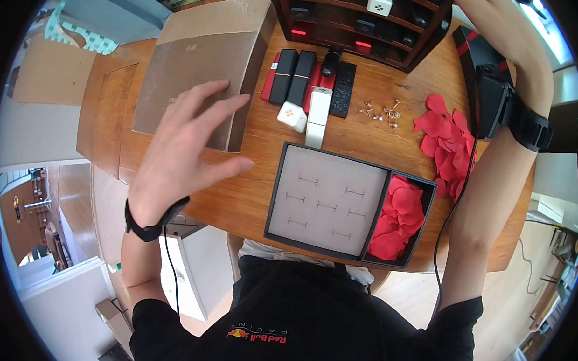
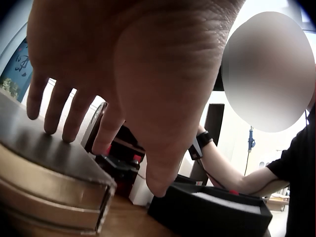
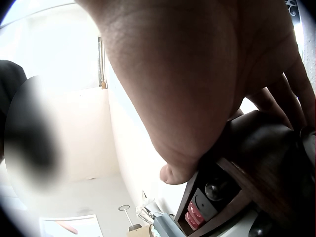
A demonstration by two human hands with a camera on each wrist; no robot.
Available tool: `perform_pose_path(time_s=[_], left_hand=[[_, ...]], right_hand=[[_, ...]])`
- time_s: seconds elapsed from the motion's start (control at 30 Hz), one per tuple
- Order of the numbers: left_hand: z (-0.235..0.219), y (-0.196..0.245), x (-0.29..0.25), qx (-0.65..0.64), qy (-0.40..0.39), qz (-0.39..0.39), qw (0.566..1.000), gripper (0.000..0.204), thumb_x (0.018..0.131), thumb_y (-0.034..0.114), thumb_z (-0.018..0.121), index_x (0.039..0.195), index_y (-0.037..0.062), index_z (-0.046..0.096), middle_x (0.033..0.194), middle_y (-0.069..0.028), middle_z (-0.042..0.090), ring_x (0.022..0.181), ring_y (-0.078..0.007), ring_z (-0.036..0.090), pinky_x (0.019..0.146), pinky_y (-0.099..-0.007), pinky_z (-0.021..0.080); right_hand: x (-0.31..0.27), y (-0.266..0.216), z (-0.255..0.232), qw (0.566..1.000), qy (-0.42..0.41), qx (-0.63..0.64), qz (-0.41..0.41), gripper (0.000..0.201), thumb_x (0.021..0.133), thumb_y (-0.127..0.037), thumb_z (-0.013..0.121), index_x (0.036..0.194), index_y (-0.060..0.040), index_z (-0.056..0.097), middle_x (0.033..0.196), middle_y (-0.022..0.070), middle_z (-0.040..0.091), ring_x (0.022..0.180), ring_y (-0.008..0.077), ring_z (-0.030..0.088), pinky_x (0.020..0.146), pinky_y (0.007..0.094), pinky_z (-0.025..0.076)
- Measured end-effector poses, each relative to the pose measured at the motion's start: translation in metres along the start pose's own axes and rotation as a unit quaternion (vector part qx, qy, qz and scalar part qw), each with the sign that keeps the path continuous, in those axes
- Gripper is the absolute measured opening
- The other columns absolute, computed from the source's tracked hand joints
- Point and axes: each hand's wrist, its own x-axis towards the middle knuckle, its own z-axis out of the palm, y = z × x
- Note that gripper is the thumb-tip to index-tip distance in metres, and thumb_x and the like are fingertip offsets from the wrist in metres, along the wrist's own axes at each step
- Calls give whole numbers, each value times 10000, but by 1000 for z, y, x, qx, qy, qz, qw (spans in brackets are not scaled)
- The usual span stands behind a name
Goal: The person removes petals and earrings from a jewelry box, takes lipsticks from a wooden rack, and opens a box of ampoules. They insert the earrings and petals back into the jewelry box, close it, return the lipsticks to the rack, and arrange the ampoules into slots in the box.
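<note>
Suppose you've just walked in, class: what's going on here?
A person's left hand is spread over a brown box, while the right hand is at a dark wooden shelf; whether it grips anything is unclear. Nearby, a black tray holds a grey slotted insert and, beside it, red petals. Small shiny pieces lie loose on the table.
</note>
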Motion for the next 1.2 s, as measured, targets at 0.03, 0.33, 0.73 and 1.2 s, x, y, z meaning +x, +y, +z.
perform_pose_path(time_s=[0.03, 0.33, 0.73, 1.2], left_hand=[[6, 3, -3, 22, -12, -2, 1000, 745, 701, 208, 939, 1398, 169, 680, 1547, -163, 512, 1410, -389, 518, 1171, -495, 453], [25, -15, -31, 129, -25, 30, 991, 628, 710, 208, 916, 1299, 209, 699, 1679, -140, 403, 1522, -409, 423, 1242, -551, 406], [40, -42, -118, 223, 99, 92, 965, 481, 783, 117, 763, 1258, 193, 769, 1436, -198, 658, 1323, -403, 642, 1062, -506, 556], [55, -38, -133, 142, 225, 85, 960, 324, 798, 63, 773, 1114, -10, 763, 1232, -227, 748, 1159, -378, 739, 957, -452, 608]], right_hand=[[-1, -5, 1, 1000, -1, -1, -3, 760, 1090, -622, 473, 1417, 61, 545, 1156, 249, 722, 1092, 312, 706, 939, 384, 549], [12, 25, -8, 995, -29, 60, 76, 788, 1087, -625, 478, 1483, 56, 492, 1252, 271, 695, 1154, 328, 689, 998, 400, 535], [15, 2, -5, 990, -78, 75, 88, 788, 1077, -617, 511, 1498, 48, 474, 1331, 291, 662, 1226, 345, 663, 1036, 406, 518], [19, 69, 22, 999, 8, 49, 8, 768, 1063, -682, 479, 1554, -91, 507, 1382, 204, 638, 1339, 296, 577, 1177, 395, 385]])
